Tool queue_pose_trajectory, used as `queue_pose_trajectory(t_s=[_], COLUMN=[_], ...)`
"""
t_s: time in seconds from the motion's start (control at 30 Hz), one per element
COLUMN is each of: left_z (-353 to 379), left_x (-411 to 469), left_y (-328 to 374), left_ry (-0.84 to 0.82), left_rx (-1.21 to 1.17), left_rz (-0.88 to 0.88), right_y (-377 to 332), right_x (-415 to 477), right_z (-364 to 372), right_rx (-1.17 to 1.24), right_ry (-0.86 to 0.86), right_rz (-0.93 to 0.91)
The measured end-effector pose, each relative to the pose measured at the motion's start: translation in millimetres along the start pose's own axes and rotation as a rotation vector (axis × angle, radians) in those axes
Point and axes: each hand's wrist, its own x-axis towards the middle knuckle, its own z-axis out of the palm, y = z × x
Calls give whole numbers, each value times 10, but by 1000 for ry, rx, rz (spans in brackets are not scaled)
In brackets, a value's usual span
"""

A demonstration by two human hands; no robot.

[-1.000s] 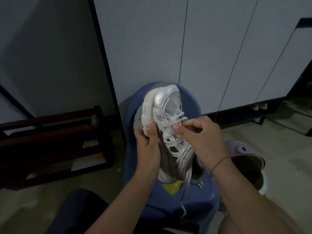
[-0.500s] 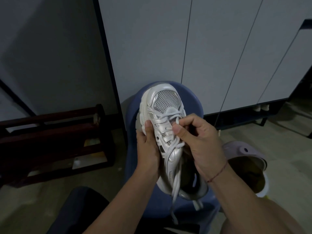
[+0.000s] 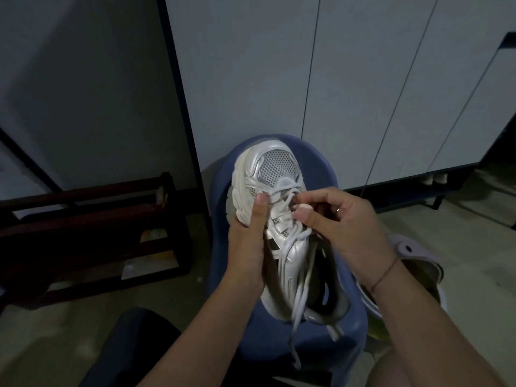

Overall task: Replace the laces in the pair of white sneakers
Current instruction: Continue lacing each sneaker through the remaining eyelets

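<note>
1. The white sneaker (image 3: 279, 163) is held up over a blue chair (image 3: 321, 347), toe pointing away. Its lace (image 3: 298, 236) crosses several eyelets, with the loose ends dangling past the heel.
2. The left hand (image 3: 247, 247) grips the sole side, thumb on the upper. The right hand (image 3: 346, 230) pinches the lace near the toe.
3. My guess is it's early days. I can't tell if this lace is coming out or going in, and there's no second sneaker in sight.

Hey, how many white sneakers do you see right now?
1. The white sneaker is over the blue chair, left hand gripping its side, right hand pinching its lace. The second may be hidden.
</note>
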Motion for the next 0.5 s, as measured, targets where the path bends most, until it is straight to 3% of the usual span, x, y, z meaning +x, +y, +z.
queue_pose_trajectory(t_s=[0.27, 0.5], left_z=[14, 39], left_x=[19, 38], left_y=[-70, -84], left_ry=[82, 66], left_rx=[67, 17], left_rz=[57, 25], right_y=[38, 67], right_x=[34, 71], right_z=[-159, -172], right_rx=[-243, 162], right_ry=[19, 9], right_rz=[-4, 159])
